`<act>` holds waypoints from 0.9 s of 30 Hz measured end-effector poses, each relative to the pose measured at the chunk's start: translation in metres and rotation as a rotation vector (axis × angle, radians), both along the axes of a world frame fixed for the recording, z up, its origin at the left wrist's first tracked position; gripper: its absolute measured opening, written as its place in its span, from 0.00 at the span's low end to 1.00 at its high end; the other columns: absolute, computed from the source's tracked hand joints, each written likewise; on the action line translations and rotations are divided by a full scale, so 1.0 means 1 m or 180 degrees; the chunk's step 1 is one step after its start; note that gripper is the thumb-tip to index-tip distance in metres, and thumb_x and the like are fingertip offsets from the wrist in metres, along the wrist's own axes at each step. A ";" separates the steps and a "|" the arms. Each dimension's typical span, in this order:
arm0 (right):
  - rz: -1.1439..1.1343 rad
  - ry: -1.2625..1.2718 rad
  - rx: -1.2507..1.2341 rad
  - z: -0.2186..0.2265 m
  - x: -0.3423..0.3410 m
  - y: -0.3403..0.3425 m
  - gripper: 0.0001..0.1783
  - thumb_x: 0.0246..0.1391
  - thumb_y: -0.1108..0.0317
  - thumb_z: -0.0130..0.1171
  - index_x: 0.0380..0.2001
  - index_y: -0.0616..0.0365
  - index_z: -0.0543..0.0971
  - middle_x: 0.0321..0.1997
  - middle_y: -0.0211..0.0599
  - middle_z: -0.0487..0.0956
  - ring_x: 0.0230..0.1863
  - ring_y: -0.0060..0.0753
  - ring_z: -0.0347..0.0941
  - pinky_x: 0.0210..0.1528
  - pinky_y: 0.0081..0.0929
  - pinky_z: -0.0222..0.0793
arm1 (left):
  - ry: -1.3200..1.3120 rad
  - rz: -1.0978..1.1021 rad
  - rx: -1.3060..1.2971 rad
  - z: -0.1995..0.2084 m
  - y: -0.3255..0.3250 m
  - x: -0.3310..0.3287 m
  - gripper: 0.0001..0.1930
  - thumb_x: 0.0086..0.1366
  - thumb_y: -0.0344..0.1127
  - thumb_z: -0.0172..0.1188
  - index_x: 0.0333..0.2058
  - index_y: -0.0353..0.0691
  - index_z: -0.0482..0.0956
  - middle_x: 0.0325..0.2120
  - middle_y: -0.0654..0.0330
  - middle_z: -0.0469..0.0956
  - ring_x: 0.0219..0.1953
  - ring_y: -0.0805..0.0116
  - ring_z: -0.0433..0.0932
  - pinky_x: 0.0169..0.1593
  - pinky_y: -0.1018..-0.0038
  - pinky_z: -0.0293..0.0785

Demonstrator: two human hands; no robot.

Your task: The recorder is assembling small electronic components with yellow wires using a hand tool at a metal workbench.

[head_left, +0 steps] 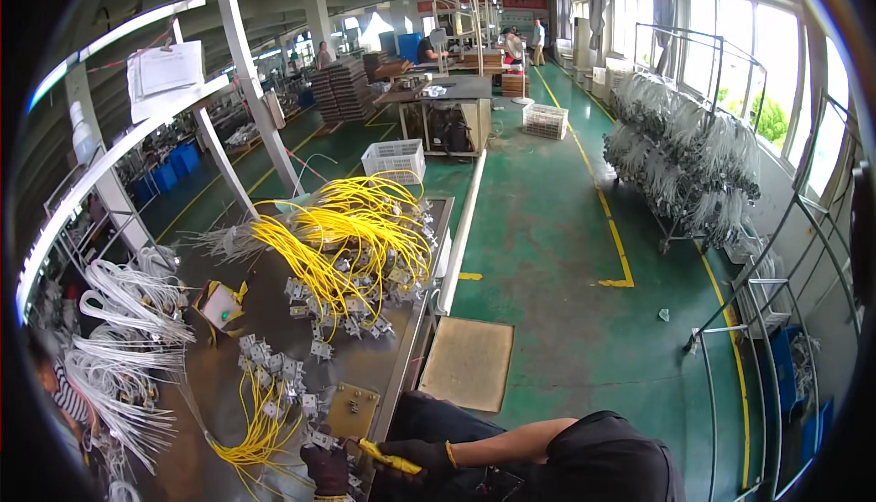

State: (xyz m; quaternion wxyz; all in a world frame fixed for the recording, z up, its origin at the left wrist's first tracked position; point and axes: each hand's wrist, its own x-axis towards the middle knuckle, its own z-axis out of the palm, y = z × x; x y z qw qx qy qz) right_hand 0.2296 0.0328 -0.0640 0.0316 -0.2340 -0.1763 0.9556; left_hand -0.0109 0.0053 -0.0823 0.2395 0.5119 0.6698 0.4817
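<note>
My left hand (327, 467), in a dark glove, is closed at the table's near edge around a small metal bracket fitting (316, 438). Close beside it, my gloved right hand (429, 454) grips a yellow-handled tool (388, 459), whose tip points left toward the fitting; its exact kind is unclear. Just beyond the hands lies a tan square plate (351, 422) bearing several small brass-coloured pieces. To its left, a bundle of yellow cables (255, 443) ends in several metal fittings (274, 370).
A larger heap of yellow cables (338, 228) covers the table's far end. White cable bundles (128, 356) lie along the left side, near another person's striped sleeve (71, 397). A tan board (468, 362) is on the right; a loaded rack (680, 151) stands by the windows.
</note>
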 end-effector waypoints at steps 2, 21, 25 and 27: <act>0.0010 0.0251 0.0002 -0.004 -0.001 -0.006 0.27 0.67 0.36 0.47 0.39 0.48 0.77 0.22 0.24 0.75 0.16 0.19 0.71 0.15 0.17 0.67 | 0.0417 0.0061 -0.0024 0.019 -0.004 0.009 0.31 0.54 0.20 0.69 0.56 0.35 0.69 0.49 0.54 0.75 0.52 0.59 0.78 0.53 0.62 0.79; 0.0524 0.1020 -0.0088 0.004 0.011 0.017 0.27 0.69 0.43 0.48 0.47 0.58 0.76 0.28 0.36 0.80 0.24 0.24 0.79 0.20 0.17 0.74 | 0.0833 -0.0130 -0.0177 0.045 -0.006 0.014 0.24 0.53 0.28 0.69 0.50 0.36 0.78 0.42 0.52 0.84 0.44 0.52 0.84 0.49 0.64 0.79; 0.0065 -0.0183 0.2150 0.039 0.016 0.011 0.24 0.67 0.48 0.54 0.47 0.60 0.77 0.35 0.37 0.82 0.34 0.31 0.81 0.32 0.27 0.77 | 0.1411 -0.0293 0.0072 0.044 -0.005 0.013 0.29 0.53 0.25 0.66 0.56 0.34 0.72 0.44 0.51 0.83 0.45 0.55 0.84 0.49 0.67 0.80; -0.0295 -0.0434 0.3866 0.039 0.017 0.017 0.22 0.65 0.52 0.58 0.46 0.63 0.78 0.40 0.42 0.83 0.40 0.42 0.81 0.42 0.37 0.75 | 0.1542 -0.0313 0.0031 0.045 0.001 0.013 0.31 0.53 0.24 0.66 0.58 0.34 0.70 0.44 0.51 0.83 0.45 0.56 0.84 0.48 0.67 0.80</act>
